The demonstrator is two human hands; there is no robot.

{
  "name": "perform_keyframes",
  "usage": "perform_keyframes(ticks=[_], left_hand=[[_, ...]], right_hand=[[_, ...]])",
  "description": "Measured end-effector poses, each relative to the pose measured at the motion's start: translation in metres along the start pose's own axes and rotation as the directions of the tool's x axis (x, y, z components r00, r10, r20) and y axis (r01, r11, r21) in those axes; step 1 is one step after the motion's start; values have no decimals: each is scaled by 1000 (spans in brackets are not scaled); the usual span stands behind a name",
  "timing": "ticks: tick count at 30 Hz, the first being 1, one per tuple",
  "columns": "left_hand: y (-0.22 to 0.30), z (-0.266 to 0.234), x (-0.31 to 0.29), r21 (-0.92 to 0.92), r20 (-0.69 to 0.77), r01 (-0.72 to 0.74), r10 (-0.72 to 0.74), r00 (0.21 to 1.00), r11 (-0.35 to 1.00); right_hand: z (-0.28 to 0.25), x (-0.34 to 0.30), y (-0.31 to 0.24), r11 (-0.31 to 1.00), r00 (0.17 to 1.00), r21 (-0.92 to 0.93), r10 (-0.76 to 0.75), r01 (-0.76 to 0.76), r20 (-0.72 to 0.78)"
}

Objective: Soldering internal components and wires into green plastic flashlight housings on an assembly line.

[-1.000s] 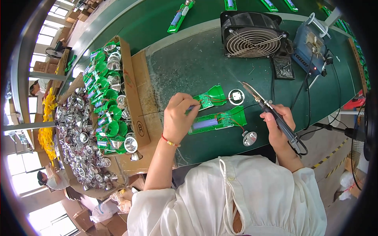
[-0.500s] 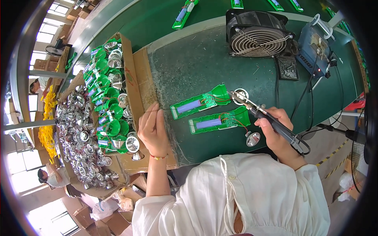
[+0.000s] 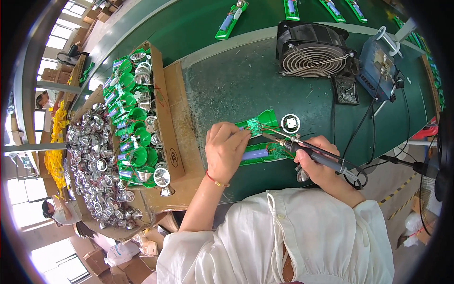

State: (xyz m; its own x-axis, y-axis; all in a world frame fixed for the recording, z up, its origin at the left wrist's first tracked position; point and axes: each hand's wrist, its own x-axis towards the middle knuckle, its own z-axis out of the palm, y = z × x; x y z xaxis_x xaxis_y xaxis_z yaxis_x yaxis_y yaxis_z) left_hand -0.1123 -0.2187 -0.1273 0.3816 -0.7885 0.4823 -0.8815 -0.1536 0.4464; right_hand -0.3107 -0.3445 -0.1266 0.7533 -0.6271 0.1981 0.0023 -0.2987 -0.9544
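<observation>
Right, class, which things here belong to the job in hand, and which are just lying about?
Seemingly in the job:
soldering iron, in the right hand
upper green case, at the left hand
second green case, beside it
round white lamp part

Probably just lying about:
white plastic bag
yellow bundles
background fan

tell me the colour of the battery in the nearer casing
The battery is lavender-blue, seen in the head view.

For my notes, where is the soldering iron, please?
In the head view, the soldering iron is right of centre, in the right hand, below the black fan.
</observation>
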Motion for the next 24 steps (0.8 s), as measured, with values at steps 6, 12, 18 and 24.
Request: perform_keyframes(ticks=[6, 12, 18, 24], left_hand=[[5, -1, 3, -24, 43, 62, -61, 997, 998], [4, 4, -1, -12, 47, 68, -68, 997, 998], [1, 4, -3, -23, 51, 43, -42, 998, 999], [2, 1, -2, -23, 62, 36, -35, 997, 999]], right_hand=[[4, 6, -6, 985, 992, 135, 112, -105, -49], [5, 3, -2, 979, 988, 154, 145, -135, -53], [8, 1, -1, 976, 986, 156, 159, -149, -57], [8, 0, 1, 980, 988, 147, 146, -136, -56]])
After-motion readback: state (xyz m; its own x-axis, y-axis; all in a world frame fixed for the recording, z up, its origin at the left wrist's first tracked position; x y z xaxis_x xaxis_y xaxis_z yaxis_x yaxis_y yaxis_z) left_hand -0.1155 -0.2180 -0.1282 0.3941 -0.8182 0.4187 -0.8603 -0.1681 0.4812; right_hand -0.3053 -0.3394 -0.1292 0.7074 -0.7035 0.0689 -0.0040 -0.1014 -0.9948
